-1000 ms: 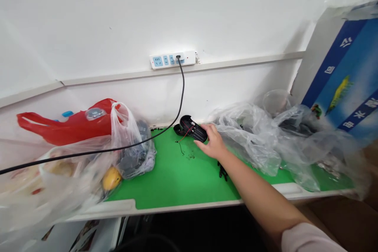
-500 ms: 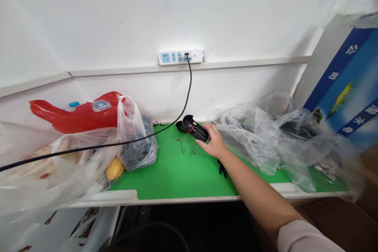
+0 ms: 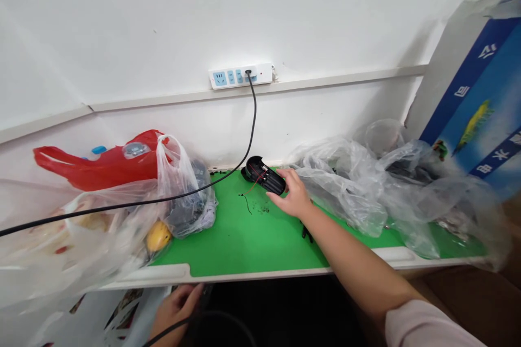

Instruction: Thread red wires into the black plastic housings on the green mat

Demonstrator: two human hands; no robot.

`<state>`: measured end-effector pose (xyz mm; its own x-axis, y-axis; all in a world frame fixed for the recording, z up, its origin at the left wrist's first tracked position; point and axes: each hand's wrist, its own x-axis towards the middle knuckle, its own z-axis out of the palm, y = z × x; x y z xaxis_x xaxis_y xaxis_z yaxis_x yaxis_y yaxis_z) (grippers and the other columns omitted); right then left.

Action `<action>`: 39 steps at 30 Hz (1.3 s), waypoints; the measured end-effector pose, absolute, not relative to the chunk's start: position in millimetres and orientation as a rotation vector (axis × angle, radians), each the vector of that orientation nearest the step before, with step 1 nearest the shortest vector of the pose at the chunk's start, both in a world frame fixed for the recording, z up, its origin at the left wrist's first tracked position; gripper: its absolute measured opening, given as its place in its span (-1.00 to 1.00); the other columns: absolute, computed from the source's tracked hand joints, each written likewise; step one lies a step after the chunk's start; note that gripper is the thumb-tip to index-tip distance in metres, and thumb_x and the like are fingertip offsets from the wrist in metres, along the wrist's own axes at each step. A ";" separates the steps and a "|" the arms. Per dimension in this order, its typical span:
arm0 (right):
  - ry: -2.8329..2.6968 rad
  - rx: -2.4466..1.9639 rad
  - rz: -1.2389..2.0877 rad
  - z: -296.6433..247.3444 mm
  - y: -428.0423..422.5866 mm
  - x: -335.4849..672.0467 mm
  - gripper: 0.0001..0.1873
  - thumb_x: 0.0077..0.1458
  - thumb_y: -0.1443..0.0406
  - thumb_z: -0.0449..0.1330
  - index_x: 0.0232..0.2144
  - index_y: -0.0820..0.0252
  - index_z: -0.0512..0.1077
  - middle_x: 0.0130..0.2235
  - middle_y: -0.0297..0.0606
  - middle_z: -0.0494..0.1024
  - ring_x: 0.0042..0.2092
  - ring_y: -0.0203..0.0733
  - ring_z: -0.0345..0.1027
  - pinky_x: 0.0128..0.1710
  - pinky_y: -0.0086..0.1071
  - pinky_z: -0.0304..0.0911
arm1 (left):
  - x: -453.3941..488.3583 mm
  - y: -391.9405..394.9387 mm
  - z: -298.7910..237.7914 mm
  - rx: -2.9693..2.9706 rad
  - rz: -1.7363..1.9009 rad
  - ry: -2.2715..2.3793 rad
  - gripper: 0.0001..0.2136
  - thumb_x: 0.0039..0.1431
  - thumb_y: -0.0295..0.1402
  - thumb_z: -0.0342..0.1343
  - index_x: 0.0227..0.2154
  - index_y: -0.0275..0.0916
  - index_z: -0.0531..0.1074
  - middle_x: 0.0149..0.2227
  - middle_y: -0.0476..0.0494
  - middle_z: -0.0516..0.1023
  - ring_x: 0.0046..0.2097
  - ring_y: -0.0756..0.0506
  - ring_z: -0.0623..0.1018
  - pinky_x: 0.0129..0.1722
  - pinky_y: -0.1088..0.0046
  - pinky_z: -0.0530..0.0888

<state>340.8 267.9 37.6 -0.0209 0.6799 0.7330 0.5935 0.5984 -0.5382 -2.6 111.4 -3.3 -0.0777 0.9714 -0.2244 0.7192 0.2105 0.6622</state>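
A black plastic casing (image 3: 272,181) with an open rounded end lies on the green tabletop (image 3: 228,238), toward the wall. Thin red and dark wires run from its inside. My right hand (image 3: 292,195) grips the casing's right end between thumb and fingers. Below the front edge of the table, my left hand (image 3: 177,309) is closed, with thumb and fingers together; what they hold, if anything, cannot be made out. A dark cable crosses in front of that hand. Small black pieces (image 3: 306,232) lie beside my right wrist, and dark crumbs (image 3: 260,208) are scattered near the casing.
A power strip (image 3: 242,76) on the wall feeds a black cable (image 3: 179,196) across the left side. Clear plastic bags (image 3: 350,184) crowd the right; a red bag (image 3: 106,165), a tied bag (image 3: 187,195) and a yellow fruit (image 3: 158,236) sit left. A blue box (image 3: 476,103) stands right.
My left hand has come into view below the table's front edge. My right hand keeps its grip on the casing, which has turned slightly. The camera view has shifted a little.
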 end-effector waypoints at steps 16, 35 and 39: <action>-1.568 -1.139 -0.041 40.0 271.4 338.8 -0.45 -0.02 0.24 0.19 0.04 0.24 0.23 -0.12 -0.02 0.33 -0.06 0.00 0.30 -0.08 -0.14 0.33 | 248.4 312.7 69.2 1.056 1.465 0.910 -0.60 -0.09 -0.20 0.27 -0.20 -0.30 0.38 -0.29 -0.13 0.51 -0.28 -0.07 0.52 -0.19 0.35 0.45; -1.771 -0.986 0.281 37.9 257.9 330.3 -0.45 0.07 0.21 0.20 0.09 0.18 0.17 -0.23 -0.18 0.36 -0.42 -0.28 0.23 -0.42 -0.31 0.28 | 205.4 305.3 82.0 0.866 1.388 0.797 -0.75 -0.17 -0.33 0.31 -0.43 -0.33 0.42 -0.48 -0.10 0.52 -0.53 -0.06 0.50 -0.52 0.41 0.46; -1.816 -0.904 0.325 37.9 256.9 332.1 -0.42 0.08 0.23 0.20 0.12 0.16 0.14 -0.26 -0.22 0.33 -0.40 -0.26 0.23 -0.38 -0.30 0.29 | 200.5 302.8 84.1 0.907 1.307 0.785 -0.77 -0.15 -0.34 0.28 -0.43 -0.33 0.42 -0.50 -0.10 0.51 -0.56 -0.10 0.50 -0.53 0.35 0.47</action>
<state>332.1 256.9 37.9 -0.1815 0.7098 0.6806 0.4295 0.6798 -0.5945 200.5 302.8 84.1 0.1124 0.9935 0.0191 -0.4500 0.0337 0.8924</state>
